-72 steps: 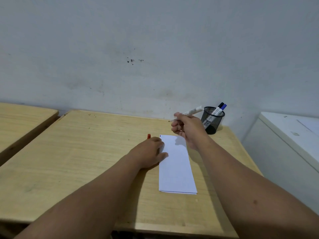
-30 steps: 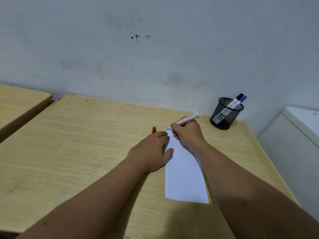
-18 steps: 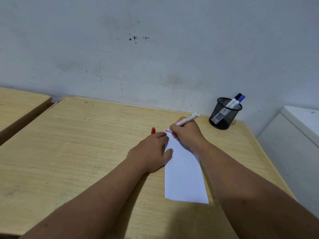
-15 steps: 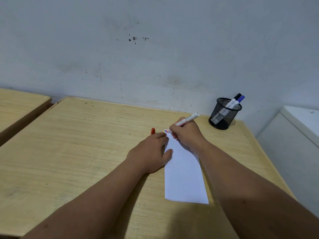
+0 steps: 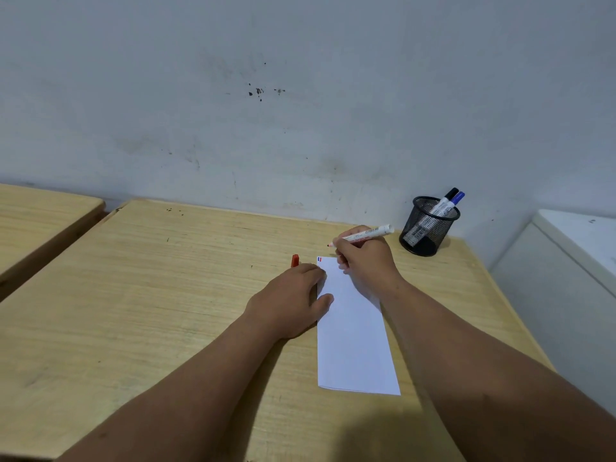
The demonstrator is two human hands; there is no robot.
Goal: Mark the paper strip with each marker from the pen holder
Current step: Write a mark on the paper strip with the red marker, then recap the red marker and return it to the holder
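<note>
Centre frame, the right hand (image 5: 365, 258) is gripping a white red-tipped marker (image 5: 366, 234) above the white paper strip (image 5: 353, 331). The left hand (image 5: 288, 301) is lying flat, pinning its left edge.

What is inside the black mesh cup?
Two capped markers stand inside the black mesh pen holder, leaning right: a black-capped marker and a blue-capped marker. Their lower ends show only dimly through the mesh, and the cup's bottom is too dark to see.

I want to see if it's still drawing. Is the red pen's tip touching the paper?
Apart. In the head view the red marker tip hangs past the paper strip, bare table showing between them. The right hand holds it.
</note>
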